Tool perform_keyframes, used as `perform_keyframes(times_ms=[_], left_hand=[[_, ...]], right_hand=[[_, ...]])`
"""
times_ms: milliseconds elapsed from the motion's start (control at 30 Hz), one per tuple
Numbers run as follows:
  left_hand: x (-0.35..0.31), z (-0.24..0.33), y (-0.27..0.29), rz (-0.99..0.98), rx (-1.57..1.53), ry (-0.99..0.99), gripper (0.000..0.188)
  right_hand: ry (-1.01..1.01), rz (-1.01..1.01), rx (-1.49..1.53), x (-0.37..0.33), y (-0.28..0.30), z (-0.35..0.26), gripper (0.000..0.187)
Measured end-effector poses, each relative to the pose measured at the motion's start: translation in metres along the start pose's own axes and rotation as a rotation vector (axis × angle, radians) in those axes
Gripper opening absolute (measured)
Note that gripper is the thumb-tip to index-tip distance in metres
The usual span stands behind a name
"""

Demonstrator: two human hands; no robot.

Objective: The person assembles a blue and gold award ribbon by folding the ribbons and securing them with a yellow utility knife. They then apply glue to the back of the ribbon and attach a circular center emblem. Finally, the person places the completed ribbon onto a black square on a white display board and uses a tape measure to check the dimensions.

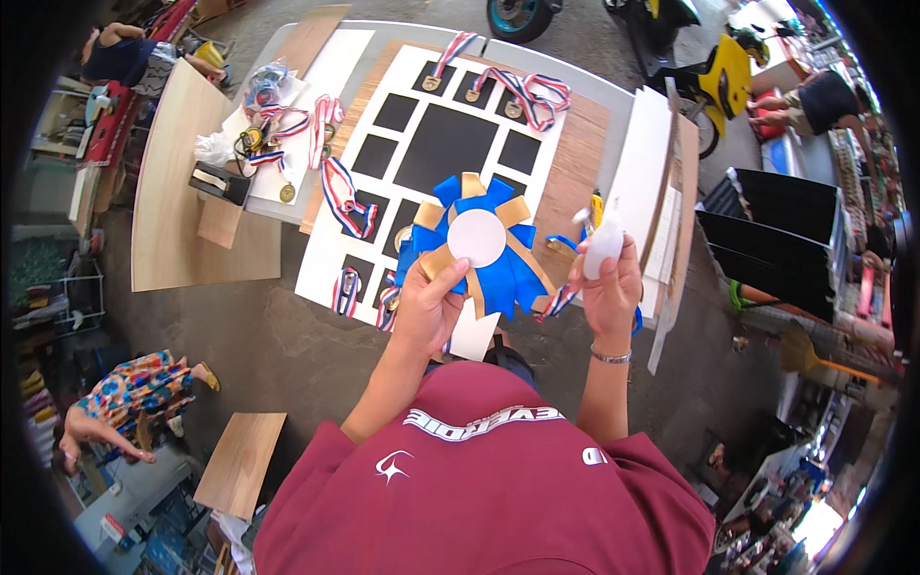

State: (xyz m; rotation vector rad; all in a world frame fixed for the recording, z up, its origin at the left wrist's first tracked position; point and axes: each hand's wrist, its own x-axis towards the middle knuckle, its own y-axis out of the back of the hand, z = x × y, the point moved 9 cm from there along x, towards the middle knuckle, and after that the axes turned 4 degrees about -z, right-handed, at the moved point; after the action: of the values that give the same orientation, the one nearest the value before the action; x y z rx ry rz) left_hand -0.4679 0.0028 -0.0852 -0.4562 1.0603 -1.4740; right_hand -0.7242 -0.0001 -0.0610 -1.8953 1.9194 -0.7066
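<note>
My left hand (pixel 428 309) grips the lower left edge of a blue and gold ribbon rosette (pixel 498 280) with a round white centre, the thumb at the rim of the disc. In my right hand (pixel 610 299) is a small translucent white squeeze bottle (pixel 603 251), its narrow nozzle pointing up. It is held just right of the rosette, apart from it. Beneath lies a white board (pixel 321 261) with black rectangular panels (pixel 446 149). Medals on red, white and blue ribbons (pixel 537 101) rest along its top and left side. The rosette hides the board's lower right.
A plywood sheet (pixel 573 182) lies under the board on a grey table. Left are more medals (pixel 287 192), plastic bags and a leaning wood panel (pixel 182 182). Long boards (pixel 632 144) line the right edge. Beyond stand a yellow motorbike (pixel 721 77) and several other people.
</note>
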Motion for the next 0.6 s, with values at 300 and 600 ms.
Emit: perform_keyframes(times_ms=[300,600], left_hand=[[-0.067,0.041,-0.029,-0.067,0.19,0.051,0.02],[-0.109,0.072,-0.044,-0.111,0.358,-0.017,0.025]], right_hand=[[0.024,0.128,0.173,-0.068,-0.078,0.003,0.041],[0.111,0.03,-0.034,-0.077,-0.129,-0.02,0.034]])
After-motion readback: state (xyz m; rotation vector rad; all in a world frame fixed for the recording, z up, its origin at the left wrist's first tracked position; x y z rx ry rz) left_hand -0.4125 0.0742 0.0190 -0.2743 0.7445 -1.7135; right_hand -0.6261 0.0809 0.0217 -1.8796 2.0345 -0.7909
